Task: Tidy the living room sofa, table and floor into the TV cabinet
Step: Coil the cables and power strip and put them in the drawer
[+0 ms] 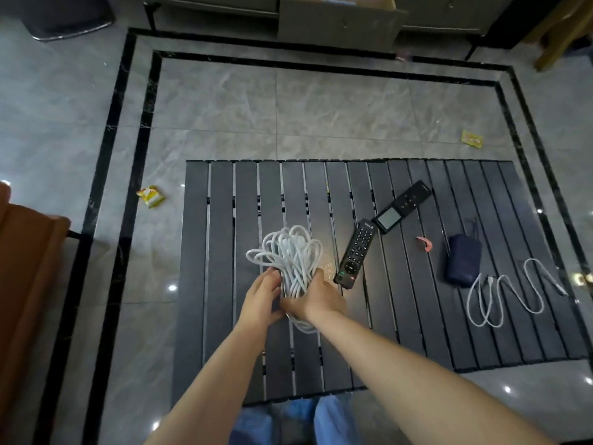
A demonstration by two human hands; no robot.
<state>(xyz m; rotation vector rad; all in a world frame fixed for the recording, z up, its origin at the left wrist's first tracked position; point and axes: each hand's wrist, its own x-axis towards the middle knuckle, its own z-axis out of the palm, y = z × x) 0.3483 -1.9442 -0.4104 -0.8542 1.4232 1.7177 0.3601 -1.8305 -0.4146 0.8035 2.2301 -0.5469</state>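
A bundle of looped white cable [288, 252] is held above the dark slatted table [401, 332]. My right hand [316, 298] grips the bundle's lower part, and my left hand [261, 298] holds it from the left side with curled fingers. On the table to the right lie a black remote [354, 254], a second black remote with a screen [402, 207], a small pink clip [425, 244], a dark blue pouch [462, 260] and a loose white cable [513, 292]. The TV cabinet [337, 24] with an open drawer stands at the far side.
Two yellow wrappers lie on the grey tiled floor, one at the left [150, 195] and one at the far right [471, 139]. A brown sofa edge [29, 268] is at the left. A wooden chair leg [558, 36] stands at the top right.
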